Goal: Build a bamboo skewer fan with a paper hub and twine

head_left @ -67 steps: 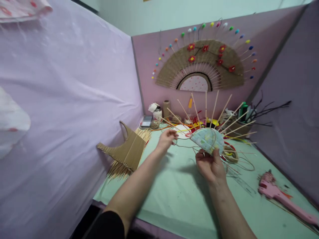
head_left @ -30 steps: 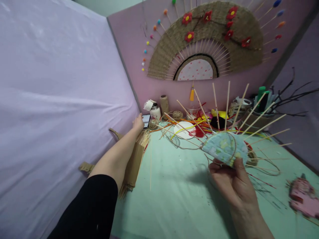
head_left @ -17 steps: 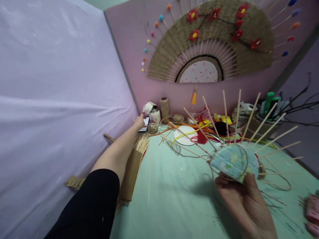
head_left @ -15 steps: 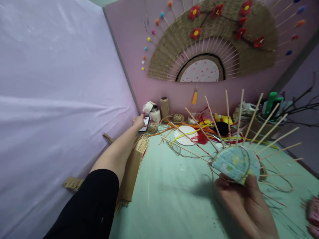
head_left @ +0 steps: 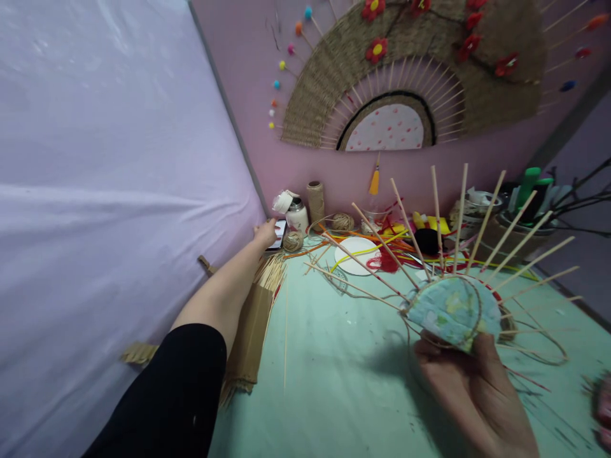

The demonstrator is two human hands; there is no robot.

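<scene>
My right hand (head_left: 472, 381) pinches the lower edge of a half-round piece covered in blue-green floral cloth (head_left: 453, 312). Thin wooden sticks (head_left: 461, 210) fan out from it, and a loose cord (head_left: 539, 353) hangs by its right side. Far off to the left, my left hand (head_left: 265, 233) reaches over a phone (head_left: 278, 234) with a lit screen; its fingers are at the phone's left edge, too small to tell how they are bent. A ball of twine (head_left: 293, 240) lies right of the phone.
A bundle of sticks in brown cardboard (head_left: 248, 331) lies beside my left forearm. Behind are a white bottle (head_left: 297, 217), a twine spool (head_left: 316, 202), a white disc (head_left: 357, 256), coloured cords and pots. A large woven fan (head_left: 324, 83) hangs on the wall.
The view has shifted slightly, so the wall fan sits higher and a little wider. Both hands keep nearly the same places, the right one still holding the cloth-covered piece.
</scene>
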